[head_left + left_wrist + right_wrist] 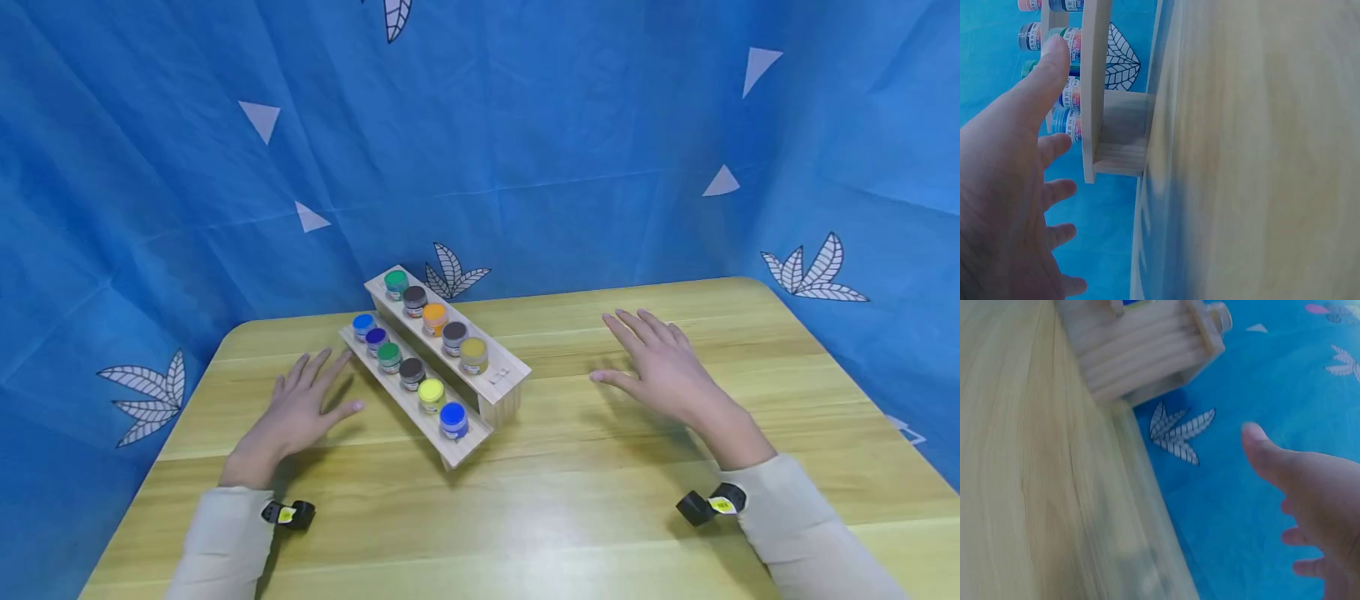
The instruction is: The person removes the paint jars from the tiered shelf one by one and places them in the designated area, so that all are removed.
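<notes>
A two-step wooden rack (504, 380) stands at an angle on the table, bearing two rows of small paint jars. On the lower step sit several jars, among them a yellow jar (431, 395) and a blue jar (453, 420) near the front end. The upper step carries an orange jar (434, 319) between dark ones. My left hand (296, 412), fingers spread, hovers just left of the lower step and holds nothing. Well to the right of the rack, my right hand (660, 367) is held over the table with fingers extended, also holding nothing.
The wooden table (570, 517) has rounded far corners. Behind it hangs a blue curtain (525, 125) printed with leaves and triangles, close to the rack's far end. Each wrist wears a small black camera (697, 507) on a strap.
</notes>
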`<state>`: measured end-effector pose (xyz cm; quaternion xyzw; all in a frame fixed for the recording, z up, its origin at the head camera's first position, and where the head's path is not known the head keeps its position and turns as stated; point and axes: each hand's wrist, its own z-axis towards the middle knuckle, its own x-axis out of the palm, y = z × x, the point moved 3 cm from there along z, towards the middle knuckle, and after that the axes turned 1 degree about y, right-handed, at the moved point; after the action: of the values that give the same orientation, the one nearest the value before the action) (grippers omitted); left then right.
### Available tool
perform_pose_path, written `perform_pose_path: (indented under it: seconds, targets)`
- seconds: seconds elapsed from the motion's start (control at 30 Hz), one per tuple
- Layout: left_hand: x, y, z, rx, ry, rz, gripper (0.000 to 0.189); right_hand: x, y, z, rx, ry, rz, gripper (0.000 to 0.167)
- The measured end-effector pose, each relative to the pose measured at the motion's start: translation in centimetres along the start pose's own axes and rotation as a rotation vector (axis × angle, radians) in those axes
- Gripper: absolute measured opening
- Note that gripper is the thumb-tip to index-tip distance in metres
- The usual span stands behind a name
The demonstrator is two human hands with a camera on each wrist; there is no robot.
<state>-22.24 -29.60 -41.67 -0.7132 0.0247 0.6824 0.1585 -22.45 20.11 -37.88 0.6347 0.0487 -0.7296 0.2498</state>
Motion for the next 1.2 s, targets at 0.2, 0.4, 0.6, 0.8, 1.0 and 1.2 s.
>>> perform_pose_path:
  seconds: [0.2, 0.4, 0.6, 0.8, 1.0, 1.2]
  targets:
    - [-0.5, 0.3, 0.4, 0.020, -0.036, -0.017, 0.087, -0.7, 2.6, 0.2, -0.115, -0.123, 0.058, 0.075]
    - [-1.1, 0.7, 1.3, 0.066, -0.133, -0.109, 0.081, -0.8, 5.3, 0.1, -0.242, -0.260, 0.122, 0.064]
    - [-1.3, 1.2, 2.6, 0.031, -0.123, -0.191, 0.082, -0.4, 8.0, 0.2, -0.382, -0.362, 0.161, 0.059]
    - [-1.2, 1.7, 3.8, -0.005, -0.117, -0.235, 0.083, 0.6, 10.5, 0.6, -0.487, -0.413, 0.178, 0.061]
    - [-1.0, 2.4, 4.1, -0.007, -0.121, -0.234, 0.081, 1.7, 12.5, 1.1, -0.564, -0.432, 0.153, 0.052]
    - [-0.7, 2.8, 4.2, 0.026, -0.104, -0.211, 0.077, 2.7, 13.6, 1.3, -0.605, -0.443, 0.150, 0.030]
